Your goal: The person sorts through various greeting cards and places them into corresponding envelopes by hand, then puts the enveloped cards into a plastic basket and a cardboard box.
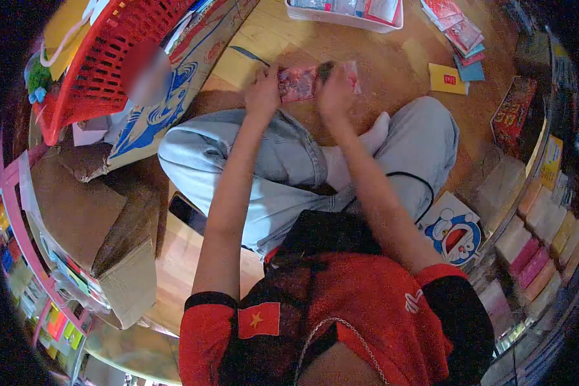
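Observation:
A flat red patterned packet (297, 83), clear at its right end, lies crosswise on the wooden floor in front of my crossed legs. My left hand (262, 91) is closed at its left edge, fingers curled. My right hand (336, 95) is over its right half, fingers bent around a small dark object (326, 69) whose kind I cannot make out. A yellow paper envelope (237, 67) lies beyond my left hand, with a thin dark strip (249, 55) across it. The fingertips of both hands are partly hidden and slightly blurred.
A red plastic basket (93, 77) and a printed cardboard box (167, 109) stand at left, above an open brown carton (77, 206). A white bin (347, 20) holds packets at the top. Red packets (453, 29) and a yellow envelope (449, 80) lie right. A phone (186, 213) is by my knee.

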{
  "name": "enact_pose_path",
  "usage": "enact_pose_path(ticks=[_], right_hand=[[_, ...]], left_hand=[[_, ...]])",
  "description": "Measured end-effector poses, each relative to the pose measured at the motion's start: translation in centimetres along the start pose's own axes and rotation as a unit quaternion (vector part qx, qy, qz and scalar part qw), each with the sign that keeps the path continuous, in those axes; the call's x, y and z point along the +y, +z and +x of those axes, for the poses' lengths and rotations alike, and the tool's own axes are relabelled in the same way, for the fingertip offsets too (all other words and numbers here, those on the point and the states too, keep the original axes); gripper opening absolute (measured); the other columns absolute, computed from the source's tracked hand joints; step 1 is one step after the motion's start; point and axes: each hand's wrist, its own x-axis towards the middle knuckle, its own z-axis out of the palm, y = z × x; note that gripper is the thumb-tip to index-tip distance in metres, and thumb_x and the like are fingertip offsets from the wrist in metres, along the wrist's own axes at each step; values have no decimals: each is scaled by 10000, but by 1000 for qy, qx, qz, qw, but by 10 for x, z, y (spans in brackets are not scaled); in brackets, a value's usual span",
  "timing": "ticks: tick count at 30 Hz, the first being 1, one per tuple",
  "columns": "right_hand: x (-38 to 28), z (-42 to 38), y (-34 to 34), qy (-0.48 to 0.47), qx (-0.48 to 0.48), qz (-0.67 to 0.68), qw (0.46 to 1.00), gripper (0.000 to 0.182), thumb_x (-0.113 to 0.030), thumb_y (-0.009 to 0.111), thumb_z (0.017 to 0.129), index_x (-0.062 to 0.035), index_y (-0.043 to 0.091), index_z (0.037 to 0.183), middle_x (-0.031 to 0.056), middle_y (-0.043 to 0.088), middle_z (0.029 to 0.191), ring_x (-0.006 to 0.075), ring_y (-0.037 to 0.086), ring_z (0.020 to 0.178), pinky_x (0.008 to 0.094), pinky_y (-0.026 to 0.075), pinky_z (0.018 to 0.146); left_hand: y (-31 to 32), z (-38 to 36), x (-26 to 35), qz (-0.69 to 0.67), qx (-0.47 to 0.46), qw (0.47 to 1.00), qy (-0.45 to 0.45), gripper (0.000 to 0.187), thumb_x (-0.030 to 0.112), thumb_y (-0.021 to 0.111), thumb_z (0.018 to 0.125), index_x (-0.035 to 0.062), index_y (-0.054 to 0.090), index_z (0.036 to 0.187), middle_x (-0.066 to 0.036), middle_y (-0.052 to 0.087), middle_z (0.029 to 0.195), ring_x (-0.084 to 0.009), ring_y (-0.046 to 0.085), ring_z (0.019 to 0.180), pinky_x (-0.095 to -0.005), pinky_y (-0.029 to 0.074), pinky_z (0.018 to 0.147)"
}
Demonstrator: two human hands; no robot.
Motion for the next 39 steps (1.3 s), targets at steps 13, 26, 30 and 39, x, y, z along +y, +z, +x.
enact_pose_path(ticks=[13,26,30,39], right_hand=[[-25,11,-14,103,-192,101,971,309,-150,495,783,-44,509,1074,157,564,1060,341,548,976,450,442,791],[-2,28,30,-51,-124,-74,988,318,-225,481,814,-88,525,1098,198,560,1048,371,563,950,495,436,837],[-49,-7,3,-211,-154,-151,953,296,-237,487,809,-70,538,1049,188,576,1015,347,572,922,478,442,809],[-24,27,-7,-43,-195,-69,977,334,-253,460,833,-70,517,1107,199,571,1022,362,582,895,500,454,759]], left_hand=[[-18,-5,2,-86,-41,995,-28,340,110,469,808,115,462,1148,-161,528,1103,-362,567,949,-475,473,752],[-19,1,5,-81,-79,992,-59,447,67,484,780,152,432,1215,-150,556,1075,-361,579,924,-458,477,760],[-3,-4,-5,-83,-43,995,-38,467,66,463,789,171,421,1243,-146,547,1108,-358,579,936,-453,476,768],[-22,0,7,-73,-119,986,-86,419,86,406,828,161,429,1240,-181,608,989,-363,609,866,-480,479,747]])
